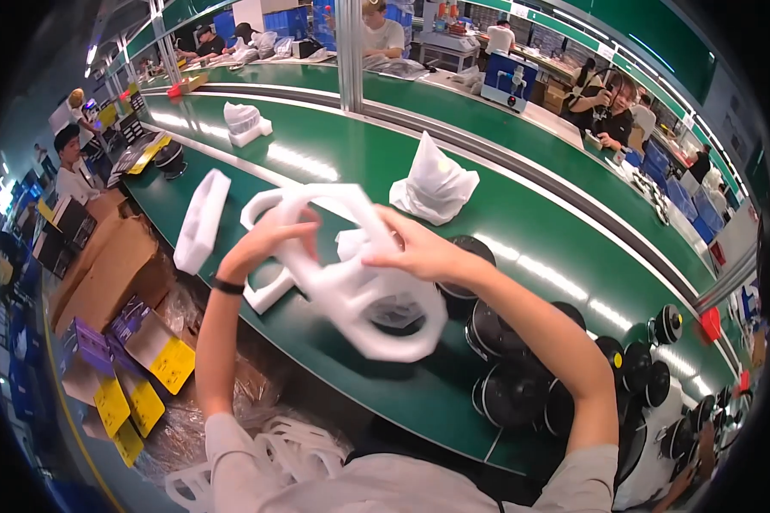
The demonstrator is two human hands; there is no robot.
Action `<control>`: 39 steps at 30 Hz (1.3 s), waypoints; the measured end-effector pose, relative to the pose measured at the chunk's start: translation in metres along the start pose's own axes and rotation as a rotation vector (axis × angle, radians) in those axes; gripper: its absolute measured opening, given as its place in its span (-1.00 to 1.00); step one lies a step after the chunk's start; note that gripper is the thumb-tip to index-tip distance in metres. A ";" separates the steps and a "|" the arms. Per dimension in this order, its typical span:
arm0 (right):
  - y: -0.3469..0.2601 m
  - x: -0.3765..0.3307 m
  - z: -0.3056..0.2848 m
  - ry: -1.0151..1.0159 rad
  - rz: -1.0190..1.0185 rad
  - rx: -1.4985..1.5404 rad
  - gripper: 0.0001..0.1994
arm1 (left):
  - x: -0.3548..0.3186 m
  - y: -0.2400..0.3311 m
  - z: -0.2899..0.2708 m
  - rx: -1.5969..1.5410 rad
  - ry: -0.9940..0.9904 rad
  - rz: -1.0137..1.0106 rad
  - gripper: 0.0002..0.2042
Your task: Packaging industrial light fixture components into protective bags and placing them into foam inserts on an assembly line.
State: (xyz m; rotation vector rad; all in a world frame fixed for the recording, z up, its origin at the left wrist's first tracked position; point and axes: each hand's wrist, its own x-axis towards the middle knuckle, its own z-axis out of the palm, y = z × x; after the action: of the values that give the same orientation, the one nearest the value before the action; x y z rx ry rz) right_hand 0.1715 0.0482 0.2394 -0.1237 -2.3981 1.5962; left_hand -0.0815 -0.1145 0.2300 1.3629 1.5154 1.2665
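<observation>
A white foam packing insert [323,291] with octagonal ring openings is held up over the green table, slightly smeared by motion. My left hand [272,239] is closed on its left side, with some fingers hidden behind the foam. At the upper right of the insert, my right hand [415,248] grips the foam near the ring. Through the lower ring something clear and shiny shows, too unclear to name. Partly behind the insert lies another white foam piece [269,292]. A long white foam block [203,221] rests left of my left hand.
A white-wrapped item [435,181] stands on the green conveyor [334,137]; a smaller wrapped one [244,122] sits farther left in foam. Several black round units [509,393] crowd the right. Cardboard boxes [115,265] and yellow-purple cartons [133,359] stand left. People work beyond the conveyor.
</observation>
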 end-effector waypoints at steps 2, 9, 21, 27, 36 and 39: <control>0.013 0.027 -0.048 -0.006 0.155 -0.172 -0.34 | -0.026 -0.018 -0.031 -0.292 0.116 -0.079 -0.68; 0.196 0.082 -0.244 0.747 0.470 -0.496 -0.10 | -0.106 -0.124 -0.038 -0.688 0.749 -0.197 -0.60; 0.274 0.136 -0.223 0.217 0.418 0.921 -0.30 | -0.136 -0.197 0.071 -1.419 0.314 0.244 -0.68; 0.251 0.153 -0.167 0.105 0.523 0.919 -0.33 | -0.145 -0.213 0.078 -0.866 1.045 -0.144 -0.56; 0.215 0.180 -0.108 -0.138 0.587 0.739 -0.42 | -0.132 -0.203 0.092 -0.851 1.177 -0.096 -0.59; 0.200 0.189 -0.082 -0.202 0.578 0.714 -0.36 | -0.136 -0.202 0.094 -0.816 1.210 -0.089 -0.61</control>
State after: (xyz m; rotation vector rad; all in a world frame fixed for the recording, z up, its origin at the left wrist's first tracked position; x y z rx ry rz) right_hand -0.0033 0.2406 0.1177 -0.5716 -1.8423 2.7381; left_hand -0.0220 -0.2207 -0.0012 -0.1052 1.3606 2.4637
